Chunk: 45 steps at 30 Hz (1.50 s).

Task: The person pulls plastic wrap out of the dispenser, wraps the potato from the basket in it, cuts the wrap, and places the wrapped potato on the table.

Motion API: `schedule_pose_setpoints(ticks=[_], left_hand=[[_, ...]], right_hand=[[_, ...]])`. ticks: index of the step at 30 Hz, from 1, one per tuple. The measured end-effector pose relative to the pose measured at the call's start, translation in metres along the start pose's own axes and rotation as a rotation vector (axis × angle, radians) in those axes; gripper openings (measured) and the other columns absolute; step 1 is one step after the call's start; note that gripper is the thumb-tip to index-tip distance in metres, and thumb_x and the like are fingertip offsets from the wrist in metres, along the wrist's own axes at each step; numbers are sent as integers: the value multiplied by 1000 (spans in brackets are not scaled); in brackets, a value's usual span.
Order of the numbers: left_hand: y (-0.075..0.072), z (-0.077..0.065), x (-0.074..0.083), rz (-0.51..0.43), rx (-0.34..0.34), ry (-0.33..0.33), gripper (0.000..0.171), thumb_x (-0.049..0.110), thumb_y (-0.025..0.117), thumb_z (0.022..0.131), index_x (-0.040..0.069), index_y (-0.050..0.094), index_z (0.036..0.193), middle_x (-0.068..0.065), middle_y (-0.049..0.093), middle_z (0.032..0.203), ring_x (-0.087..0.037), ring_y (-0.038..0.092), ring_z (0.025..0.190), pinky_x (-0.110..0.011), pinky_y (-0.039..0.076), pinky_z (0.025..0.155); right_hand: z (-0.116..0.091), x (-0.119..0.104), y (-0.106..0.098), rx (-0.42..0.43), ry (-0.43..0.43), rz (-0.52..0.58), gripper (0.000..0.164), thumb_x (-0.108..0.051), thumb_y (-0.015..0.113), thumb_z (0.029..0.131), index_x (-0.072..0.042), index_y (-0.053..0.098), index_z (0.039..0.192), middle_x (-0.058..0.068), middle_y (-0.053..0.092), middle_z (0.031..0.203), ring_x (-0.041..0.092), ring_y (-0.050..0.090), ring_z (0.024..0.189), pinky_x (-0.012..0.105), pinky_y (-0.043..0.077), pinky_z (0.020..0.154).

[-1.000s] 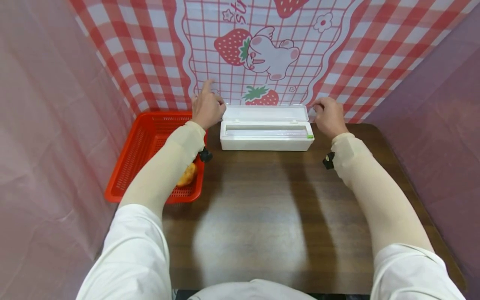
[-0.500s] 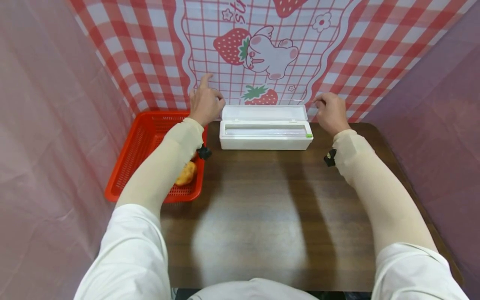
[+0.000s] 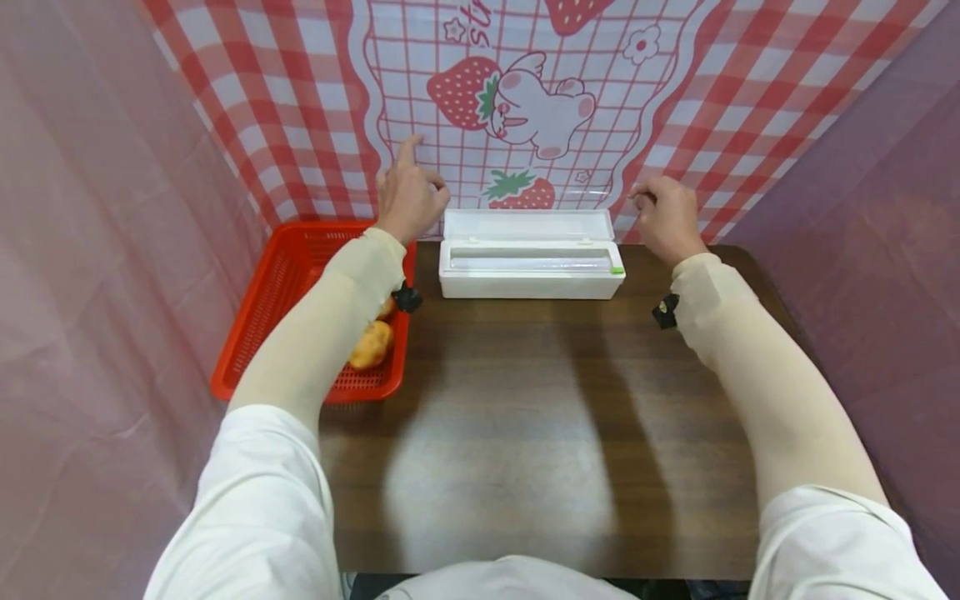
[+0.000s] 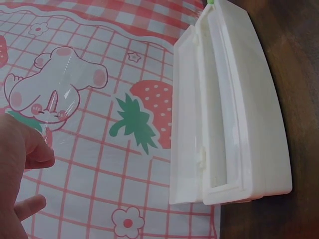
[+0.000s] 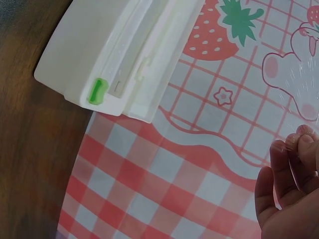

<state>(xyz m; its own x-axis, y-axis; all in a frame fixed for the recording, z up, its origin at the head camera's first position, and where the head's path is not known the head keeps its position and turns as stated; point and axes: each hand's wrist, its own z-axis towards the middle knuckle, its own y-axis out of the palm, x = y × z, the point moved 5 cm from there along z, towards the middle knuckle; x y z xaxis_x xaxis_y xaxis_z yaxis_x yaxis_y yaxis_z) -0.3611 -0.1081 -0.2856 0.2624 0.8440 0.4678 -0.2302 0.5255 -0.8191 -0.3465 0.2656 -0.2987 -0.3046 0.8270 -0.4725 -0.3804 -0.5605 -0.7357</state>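
Wood-grain brown table (image 3: 517,392) in front of me, far right corner rounded. Far side: red-and-white gingham backdrop (image 3: 750,92), with a white grid panel (image 3: 420,100) in the middle, wavy border, printed strawberries (image 3: 461,92), flower (image 3: 641,44), small star and white cartoon animal (image 3: 555,108) lying sideways. On my left, creased pale pink curtain (image 3: 97,250); on my right, smoother mauve sheet (image 3: 847,250). Whitish glare (image 3: 498,475) on the tabletop nearer me, darker bands either side. Dark stuff under the near edge, can't tell what.
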Motion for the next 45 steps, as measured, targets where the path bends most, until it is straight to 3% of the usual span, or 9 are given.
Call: schedule_pose_setpoints(ticks=[5, 11, 20, 35, 45], left_hand=[[-6, 0, 4, -8, 8, 3, 24, 23, 62, 98, 10, 78, 110, 4, 20, 165, -14, 23, 149, -48, 9, 121], [-14, 0, 9, 6, 32, 28, 25, 19, 60, 96, 9, 79, 107, 3, 22, 165, -16, 30, 147, -51, 12, 120], [-23, -1, 12, 13, 30, 15, 25, 21, 60, 97, 11, 79, 110, 5, 19, 166, -17, 29, 147, -51, 11, 120], [-33, -4, 21, 39, 64, 51, 24, 22, 61, 97, 11, 79, 110, 4, 20, 166, -13, 20, 150, -51, 17, 118], [-44, -8, 27, 5, 71, 38, 21, 20, 64, 95, 11, 80, 107, 5, 21, 165, -13, 25, 148, -45, 20, 116]], right_hand=[[0, -5, -8, 7, -8, -4, 24, 2, 48, 98, 7, 71, 100, 22, 71, 98, 35, 63, 92, 48, 47, 85], [-1, -11, -17, 11, -8, -16, 23, 2, 49, 98, 6, 72, 99, 21, 70, 96, 33, 62, 89, 46, 46, 82], [-5, -19, -24, -28, 22, -19, 24, -4, 49, 102, 5, 72, 105, 20, 70, 103, 32, 61, 94, 48, 48, 88], [-12, -26, -35, -24, 39, -8, 27, -5, 47, 103, 3, 71, 110, 19, 69, 106, 29, 60, 94, 45, 47, 84], [-16, -31, -44, 18, -21, -13, 27, -4, 47, 102, 5, 72, 107, 21, 68, 102, 34, 62, 94, 48, 47, 86]])
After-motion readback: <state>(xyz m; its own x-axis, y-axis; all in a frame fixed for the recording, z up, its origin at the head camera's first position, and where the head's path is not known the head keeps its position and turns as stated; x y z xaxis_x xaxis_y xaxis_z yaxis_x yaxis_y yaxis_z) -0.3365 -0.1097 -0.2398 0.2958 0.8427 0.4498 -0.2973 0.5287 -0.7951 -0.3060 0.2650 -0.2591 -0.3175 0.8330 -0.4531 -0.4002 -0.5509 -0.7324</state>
